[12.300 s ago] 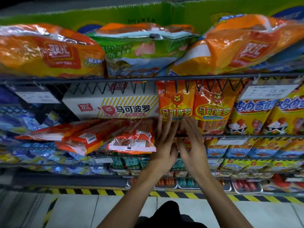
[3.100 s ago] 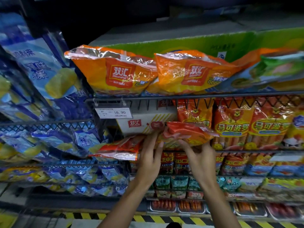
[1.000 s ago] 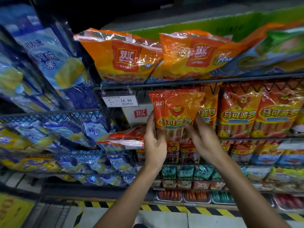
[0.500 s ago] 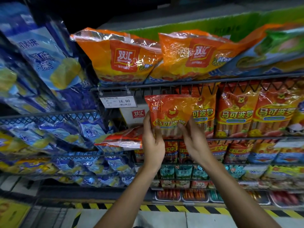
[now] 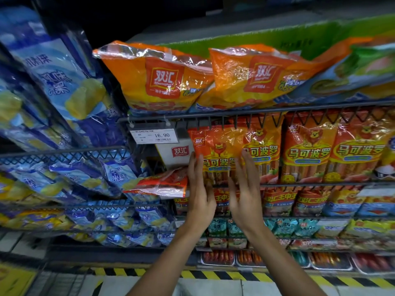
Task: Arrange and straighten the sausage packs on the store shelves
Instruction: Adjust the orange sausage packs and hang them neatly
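Observation:
An orange sausage pack [image 5: 215, 150] with a lion picture stands upright at the left end of a row of like packs [image 5: 307, 150] on the wire shelf [image 5: 277, 185]. My left hand [image 5: 198, 189] lies with straight fingers along the pack's left edge. My right hand [image 5: 245, 189] has straight fingers against its right side. Left of it, a red sausage pack [image 5: 162, 184] lies flat and sticks out over the shelf front.
Big orange bags [image 5: 162, 80] lie on the shelf above, over a price tag [image 5: 155, 135] reading 16.90. A white carton [image 5: 177, 154] stands behind the held pack. Blue snack bags [image 5: 64, 86] fill the left rack. Lower shelves hold smaller packs; a yellow-black floor stripe [image 5: 213, 272] runs below.
The orange pack went from tilted in both hands' grip back into the row, upright. My fingers have straightened and now lie flat along its sides.

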